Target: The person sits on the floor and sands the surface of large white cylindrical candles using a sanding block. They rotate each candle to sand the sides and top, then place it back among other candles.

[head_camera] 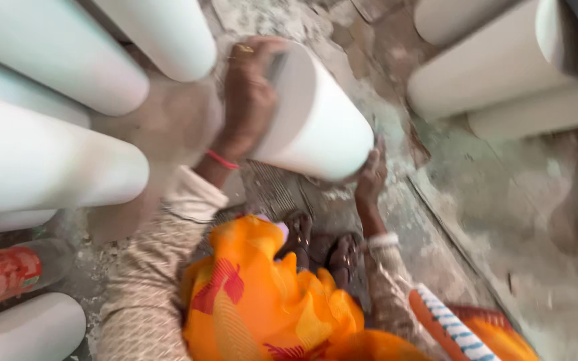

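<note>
A white tapered cylinder [319,117] is tilted over the dusty floor in the middle of the view. My left hand [249,100] grips its upper rim, fingers curled over the edge, with a ring on one finger and a red thread at the wrist. My right hand [372,175] is pressed against the cylinder's lower, wider end and holds it from below. Both arms wear pale patterned sleeves. An orange cloth [269,301] covers my lap, and my sandalled feet [319,249] rest just under the cylinder.
Several more white cylinders lie at the left [48,160] and stand at the upper right [496,67]. A bottle with a red label [11,273] lies at the lower left. The concrete floor [503,214] is rough and dusty.
</note>
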{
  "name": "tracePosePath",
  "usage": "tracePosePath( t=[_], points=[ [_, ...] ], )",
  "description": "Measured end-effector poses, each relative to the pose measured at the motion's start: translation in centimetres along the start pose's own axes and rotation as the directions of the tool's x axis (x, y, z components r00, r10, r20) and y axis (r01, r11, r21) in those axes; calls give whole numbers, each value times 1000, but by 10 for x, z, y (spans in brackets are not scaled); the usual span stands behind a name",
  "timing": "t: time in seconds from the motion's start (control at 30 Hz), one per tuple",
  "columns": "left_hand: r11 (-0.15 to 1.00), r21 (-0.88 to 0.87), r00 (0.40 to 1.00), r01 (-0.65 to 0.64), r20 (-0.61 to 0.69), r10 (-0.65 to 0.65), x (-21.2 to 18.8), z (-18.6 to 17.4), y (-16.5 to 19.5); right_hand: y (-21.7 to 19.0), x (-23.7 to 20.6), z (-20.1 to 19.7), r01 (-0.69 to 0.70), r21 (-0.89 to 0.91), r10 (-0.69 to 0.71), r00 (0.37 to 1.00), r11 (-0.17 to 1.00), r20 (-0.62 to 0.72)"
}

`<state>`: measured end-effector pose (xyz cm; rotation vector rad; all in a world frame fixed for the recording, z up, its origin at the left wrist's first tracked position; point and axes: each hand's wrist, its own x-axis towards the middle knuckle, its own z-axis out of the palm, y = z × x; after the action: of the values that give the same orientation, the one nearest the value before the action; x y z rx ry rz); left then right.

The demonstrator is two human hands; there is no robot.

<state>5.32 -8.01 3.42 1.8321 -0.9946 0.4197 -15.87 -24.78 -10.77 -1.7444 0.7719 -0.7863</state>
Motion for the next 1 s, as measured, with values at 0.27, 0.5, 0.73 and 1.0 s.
tracePosePath(
  t=[0.27,0.5,0.73,1.0],
  points=[
    [977,209,998,47,19,-52,-32,-9,-39,-102,-45,71,283,-30,-282,958,959,43],
    [997,74,998,37,55,-41,-21,-26,-41,-24,-7,41,126,-177,-146,984,976,-104],
    [996,-25,994,-90,60,91,-22,-48,-2,-34,-1,8,-303,4,303,953,953,18],
    [993,-40,982,-108,148,113,-19,-43,30,-99,-47,62,535,-101,-533,845,839,45]
  ],
)
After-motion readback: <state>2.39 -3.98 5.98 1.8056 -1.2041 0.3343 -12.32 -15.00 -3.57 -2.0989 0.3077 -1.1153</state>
